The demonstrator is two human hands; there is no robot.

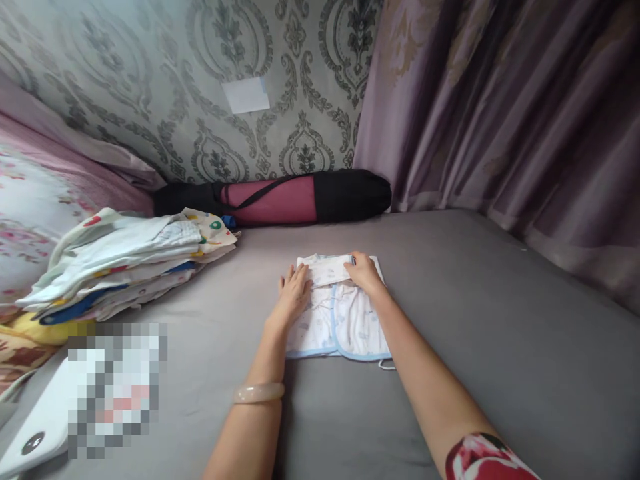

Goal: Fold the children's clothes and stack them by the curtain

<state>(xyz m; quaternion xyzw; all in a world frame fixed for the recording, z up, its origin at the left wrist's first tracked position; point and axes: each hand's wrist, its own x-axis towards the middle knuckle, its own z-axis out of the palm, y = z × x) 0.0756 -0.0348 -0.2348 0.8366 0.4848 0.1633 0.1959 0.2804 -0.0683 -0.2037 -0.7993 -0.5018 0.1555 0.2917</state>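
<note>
A small white baby shirt (357, 327) with light blue trim and a faint print lies flat on the bed, its far part folded over toward me. A thin white tie sticks out at its near right corner. My left hand (294, 295) rests on the shirt's left edge, fingers stretched out. At the far right of the folded part, my right hand (365, 272) pinches the fabric between thumb and fingers. A pale bangle (259, 393) circles my left wrist.
A grey sheet (500, 347) covers the bed. On the left are a stack of folded clothes (125, 260), a yellow item (50, 330) and a white object (40, 420) beside a pixelated patch. A black and maroon long bag (275, 200) lies against the wall; purple curtains (450, 100) hang right.
</note>
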